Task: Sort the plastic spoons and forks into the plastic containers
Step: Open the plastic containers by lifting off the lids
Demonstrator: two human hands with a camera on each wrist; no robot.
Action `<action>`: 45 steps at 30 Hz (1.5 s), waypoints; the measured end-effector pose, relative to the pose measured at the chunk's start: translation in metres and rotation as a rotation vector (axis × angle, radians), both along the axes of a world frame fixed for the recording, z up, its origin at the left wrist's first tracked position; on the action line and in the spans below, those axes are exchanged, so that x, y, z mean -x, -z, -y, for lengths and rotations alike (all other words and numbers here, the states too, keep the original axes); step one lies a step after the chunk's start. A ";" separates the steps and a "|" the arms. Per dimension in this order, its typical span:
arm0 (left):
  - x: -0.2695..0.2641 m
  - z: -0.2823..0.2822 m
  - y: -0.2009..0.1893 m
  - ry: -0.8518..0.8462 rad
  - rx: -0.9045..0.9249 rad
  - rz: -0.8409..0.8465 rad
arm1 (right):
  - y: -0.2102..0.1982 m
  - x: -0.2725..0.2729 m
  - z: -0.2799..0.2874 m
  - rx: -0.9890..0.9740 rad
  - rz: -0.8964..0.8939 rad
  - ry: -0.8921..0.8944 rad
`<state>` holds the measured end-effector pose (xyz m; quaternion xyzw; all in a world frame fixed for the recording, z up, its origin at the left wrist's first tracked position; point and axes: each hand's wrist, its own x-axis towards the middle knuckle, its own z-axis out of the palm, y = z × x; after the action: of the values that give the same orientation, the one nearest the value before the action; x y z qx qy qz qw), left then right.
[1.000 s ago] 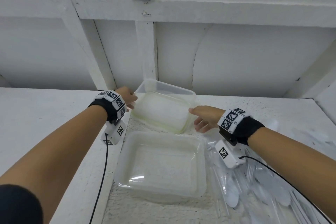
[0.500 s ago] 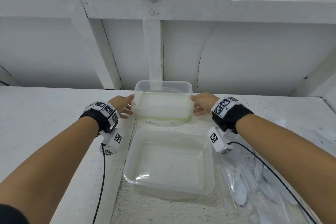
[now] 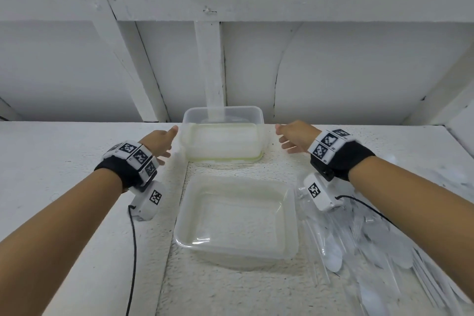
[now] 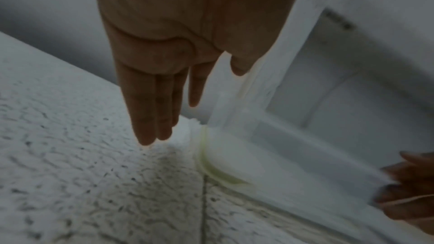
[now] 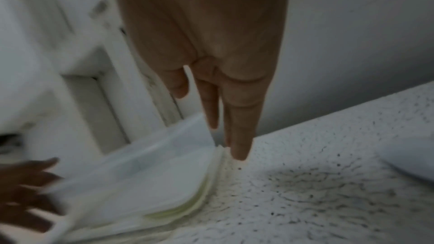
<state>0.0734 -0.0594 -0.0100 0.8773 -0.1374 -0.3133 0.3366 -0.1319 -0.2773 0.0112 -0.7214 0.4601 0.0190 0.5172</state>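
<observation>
Two clear plastic containers stand on a white fleecy mat. The far container (image 3: 223,133) (image 4: 270,146) (image 5: 152,164) sits level near the wall, with a yellowish edge at its base. The near container (image 3: 236,215) is wider and holds nothing. My left hand (image 3: 160,141) (image 4: 164,90) hovers just left of the far container, fingers straight, holding nothing. My right hand (image 3: 292,137) (image 5: 211,108) hovers just right of it, fingers also straight, a small gap between them. A pile of clear plastic spoons and forks (image 3: 372,238) lies at the right, partly under my right forearm.
A white wall with beams (image 3: 209,59) rises right behind the far container. The mat (image 3: 230,290) covers the middle of the white table (image 3: 64,162). Black cables hang from both wrist cameras.
The far container, tilted and held by both hands a second ago, now stands level further back near the wall. Both hands have let go and drawn slightly away from its sides.
</observation>
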 end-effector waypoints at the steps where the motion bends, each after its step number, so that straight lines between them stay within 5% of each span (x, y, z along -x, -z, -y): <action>1: 0.004 -0.006 -0.004 0.023 -0.006 -0.001 | -0.006 0.012 -0.003 0.014 0.009 0.000; 14: 0.088 -0.063 -0.008 0.227 -0.176 -0.193 | -0.003 0.131 -0.090 -0.166 -0.126 -0.114; 24: 0.110 -0.076 0.009 0.100 -0.003 -0.264 | 0.027 0.130 -0.114 -0.272 -0.036 -0.033; 45: 0.085 -0.074 0.012 0.013 0.026 -0.129 | 0.027 0.088 -0.109 -0.080 -0.008 -0.034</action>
<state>-0.0115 0.0147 -0.0223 0.8499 -0.1253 -0.3696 0.3541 -0.2196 -0.1685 -0.0156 -0.7078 0.4488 0.0490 0.5433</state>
